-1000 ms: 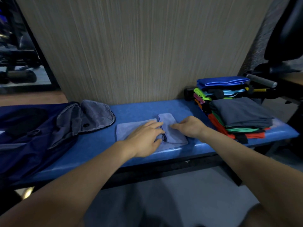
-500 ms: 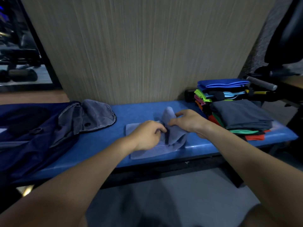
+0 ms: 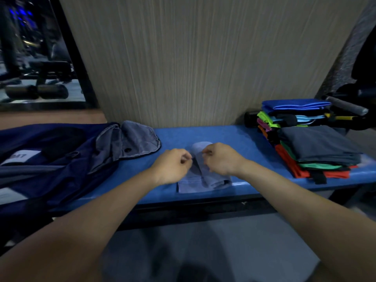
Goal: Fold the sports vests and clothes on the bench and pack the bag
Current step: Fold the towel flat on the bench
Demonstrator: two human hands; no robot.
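A small light-blue cloth [image 3: 200, 181] lies partly folded in the middle of the blue bench [image 3: 223, 137]. My left hand [image 3: 173, 165] pinches its left fold and my right hand [image 3: 220, 158] pinches the right fold, the two hands close together with the cloth's upper part lifted between them. A navy bag [image 3: 50, 159] lies open on the bench's left end, its grey flap [image 3: 134, 139] turned out. On the right end sits a stack of folded clothes [image 3: 317, 145] topped by a dark grey garment, with a blue one [image 3: 295, 104] on the pile behind.
A wood-grain wall panel [image 3: 193, 58] rises directly behind the bench. Gym equipment with a grey padded bar [image 3: 348, 107] stands at the far right. At the far left a mirror [image 3: 36, 58] shows a weight bench. Grey floor lies below the bench edge.
The cloth lay flat under both palms a second ago. Both hands have since gathered its edges and drawn them up and together toward the middle, leaving the cloth narrower.
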